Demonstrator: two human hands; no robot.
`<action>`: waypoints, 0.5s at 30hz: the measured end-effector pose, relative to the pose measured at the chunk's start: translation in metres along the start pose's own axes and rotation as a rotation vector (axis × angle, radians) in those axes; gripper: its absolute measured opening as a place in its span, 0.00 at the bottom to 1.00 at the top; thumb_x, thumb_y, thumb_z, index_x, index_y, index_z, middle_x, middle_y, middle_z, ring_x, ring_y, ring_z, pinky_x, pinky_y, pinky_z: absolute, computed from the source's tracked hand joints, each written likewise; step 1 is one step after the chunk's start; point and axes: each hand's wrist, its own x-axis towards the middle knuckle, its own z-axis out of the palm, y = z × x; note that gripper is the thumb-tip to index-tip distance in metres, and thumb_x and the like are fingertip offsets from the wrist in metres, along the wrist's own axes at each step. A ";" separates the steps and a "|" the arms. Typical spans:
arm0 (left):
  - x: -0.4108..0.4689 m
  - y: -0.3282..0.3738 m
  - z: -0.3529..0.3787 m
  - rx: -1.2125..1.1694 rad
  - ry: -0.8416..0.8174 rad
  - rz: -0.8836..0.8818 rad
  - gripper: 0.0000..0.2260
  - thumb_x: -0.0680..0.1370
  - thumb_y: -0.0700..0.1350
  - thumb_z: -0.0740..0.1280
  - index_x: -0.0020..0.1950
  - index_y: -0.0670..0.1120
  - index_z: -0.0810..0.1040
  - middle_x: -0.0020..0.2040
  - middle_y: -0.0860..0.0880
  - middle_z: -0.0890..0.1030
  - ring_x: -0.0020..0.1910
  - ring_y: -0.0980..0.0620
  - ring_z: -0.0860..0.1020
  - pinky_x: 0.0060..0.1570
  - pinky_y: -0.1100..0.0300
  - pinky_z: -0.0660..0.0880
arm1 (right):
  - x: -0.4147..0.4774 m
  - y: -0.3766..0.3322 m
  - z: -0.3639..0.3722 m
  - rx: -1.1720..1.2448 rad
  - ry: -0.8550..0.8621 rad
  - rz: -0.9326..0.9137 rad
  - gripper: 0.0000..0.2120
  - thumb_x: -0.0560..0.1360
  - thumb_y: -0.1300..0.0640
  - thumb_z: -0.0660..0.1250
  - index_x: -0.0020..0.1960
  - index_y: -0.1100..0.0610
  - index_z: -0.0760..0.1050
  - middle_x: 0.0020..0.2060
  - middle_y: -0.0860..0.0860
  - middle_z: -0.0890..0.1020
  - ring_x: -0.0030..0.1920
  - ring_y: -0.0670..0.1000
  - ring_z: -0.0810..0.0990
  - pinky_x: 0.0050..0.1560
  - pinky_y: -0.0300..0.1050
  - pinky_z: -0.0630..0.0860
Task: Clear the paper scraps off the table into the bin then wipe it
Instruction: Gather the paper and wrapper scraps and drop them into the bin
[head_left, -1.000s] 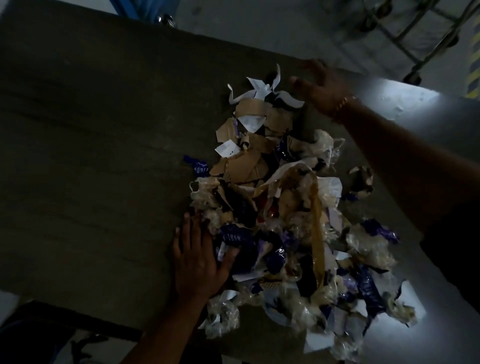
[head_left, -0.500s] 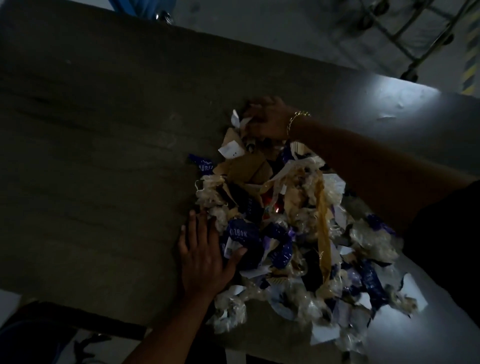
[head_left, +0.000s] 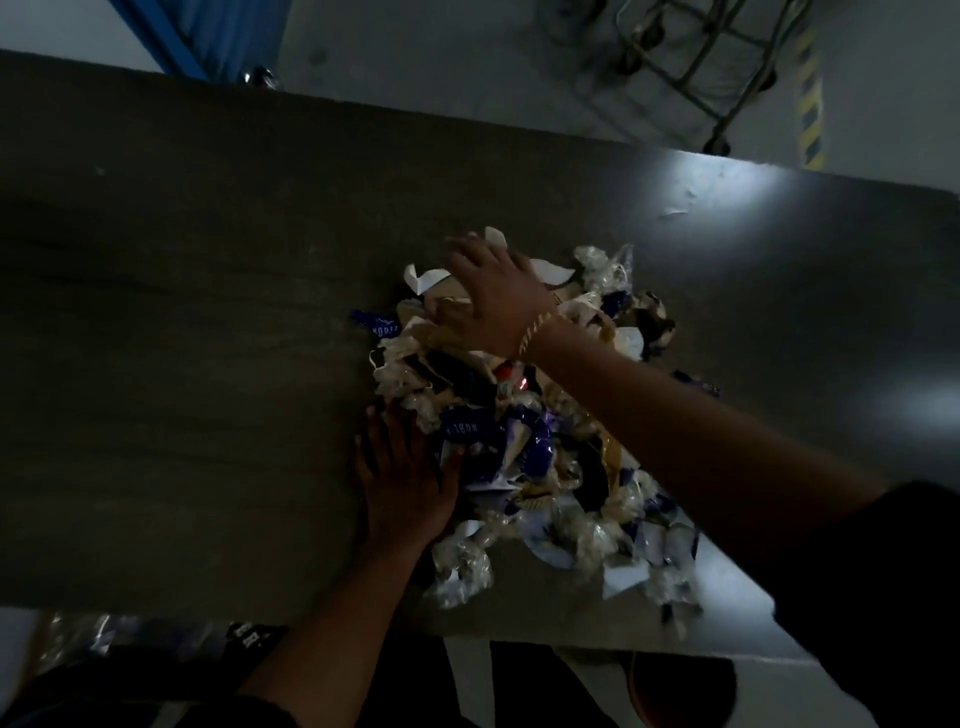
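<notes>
A heap of paper scraps and wrappers (head_left: 524, 447), white, brown, blue and clear plastic, lies near the front edge of the dark table (head_left: 182, 338). My left hand (head_left: 402, 483) lies flat on the table against the heap's left side, fingers straight. My right hand (head_left: 488, 301), with a gold bracelet at the wrist, rests spread on the far end of the heap, pressing on white and brown pieces. A blue wrapper (head_left: 376, 325) sticks out at the heap's left. The bin is hard to make out.
A few tiny scraps (head_left: 680, 205) lie in the lit patch at the table's far right. Beyond the table stand a blue frame (head_left: 171, 36) and a wheeled metal trolley (head_left: 696, 62). Below the front edge something holds clear wrappers (head_left: 88, 639).
My right hand swept from the far side onto the heap, dragging the outlying white and brown pieces in; the heap is now more compact. My left hand has stayed against the left side.
</notes>
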 end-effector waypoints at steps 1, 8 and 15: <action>0.001 -0.001 -0.001 -0.021 -0.032 -0.006 0.45 0.79 0.71 0.36 0.83 0.39 0.52 0.82 0.34 0.56 0.82 0.33 0.53 0.78 0.34 0.49 | -0.023 -0.012 0.005 0.067 0.067 0.000 0.30 0.80 0.38 0.59 0.78 0.51 0.65 0.79 0.54 0.63 0.80 0.57 0.59 0.76 0.65 0.60; 0.002 -0.008 -0.019 -0.123 -0.136 0.021 0.43 0.79 0.73 0.40 0.83 0.44 0.57 0.85 0.42 0.48 0.84 0.41 0.45 0.79 0.39 0.47 | -0.216 -0.085 0.106 0.354 0.219 0.107 0.25 0.79 0.44 0.64 0.74 0.48 0.69 0.76 0.48 0.67 0.77 0.52 0.65 0.72 0.55 0.67; 0.004 -0.014 -0.035 -0.408 0.053 -0.061 0.29 0.82 0.60 0.63 0.80 0.50 0.63 0.81 0.45 0.60 0.78 0.41 0.61 0.74 0.40 0.61 | -0.273 -0.099 0.166 0.117 -0.051 0.111 0.33 0.72 0.39 0.62 0.75 0.46 0.64 0.74 0.53 0.71 0.67 0.59 0.76 0.58 0.56 0.80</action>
